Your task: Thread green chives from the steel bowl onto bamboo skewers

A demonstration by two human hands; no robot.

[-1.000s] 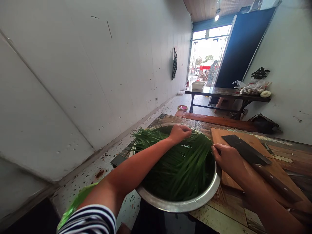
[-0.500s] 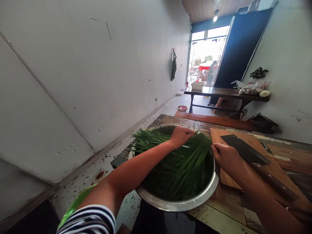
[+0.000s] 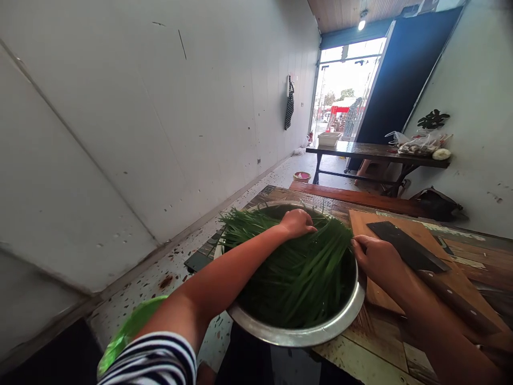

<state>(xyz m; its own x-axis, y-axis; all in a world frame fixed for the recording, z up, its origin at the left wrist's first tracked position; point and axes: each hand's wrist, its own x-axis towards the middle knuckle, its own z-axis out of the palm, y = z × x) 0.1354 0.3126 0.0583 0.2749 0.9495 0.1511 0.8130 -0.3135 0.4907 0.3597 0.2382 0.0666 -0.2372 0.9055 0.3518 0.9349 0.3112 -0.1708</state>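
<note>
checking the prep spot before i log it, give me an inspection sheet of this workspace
surface: worn wooden table
job's things: steel bowl heaped with long green chives
clutter: cleaver lying on cutting board, right of the bowl
grippers: left hand on the chives at the far side; right hand at their right edge; grips unclear
cables: nothing seen
surroundings: white wall on the left, checked cloth hanging on it, far table with bags, open doorway

Long green chives (loose) fill steel bowl.
</note>
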